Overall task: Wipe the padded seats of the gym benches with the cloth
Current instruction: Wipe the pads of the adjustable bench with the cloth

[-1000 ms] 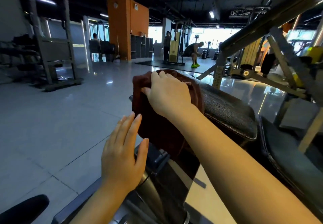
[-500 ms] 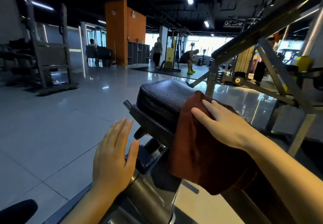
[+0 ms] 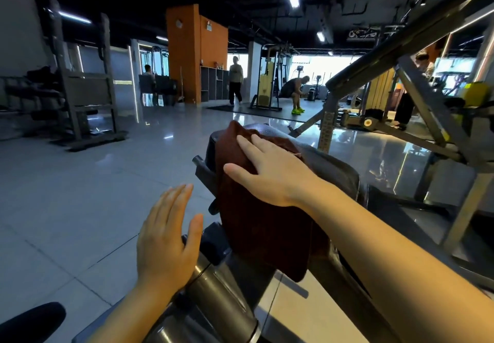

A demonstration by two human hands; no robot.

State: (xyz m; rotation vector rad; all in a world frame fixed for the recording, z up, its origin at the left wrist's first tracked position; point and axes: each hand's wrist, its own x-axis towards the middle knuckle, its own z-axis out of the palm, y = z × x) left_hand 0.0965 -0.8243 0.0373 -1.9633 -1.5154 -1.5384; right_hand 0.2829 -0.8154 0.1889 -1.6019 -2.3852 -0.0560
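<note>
Our left hand (image 3: pixel 167 238) hovers flat with fingers straight and close together, holding nothing, just left of the grey metal frame (image 3: pixel 213 297) and apart from the cloth. To its right, the dark red cloth (image 3: pixel 264 225) drapes over the near end of the black padded seat (image 3: pixel 331 171), its long axis running from the pad's top down toward us, lower edge hanging free. Our right hand (image 3: pixel 272 171) lies flat on the cloth's upper part, fingers straight, pressing it against the pad.
</note>
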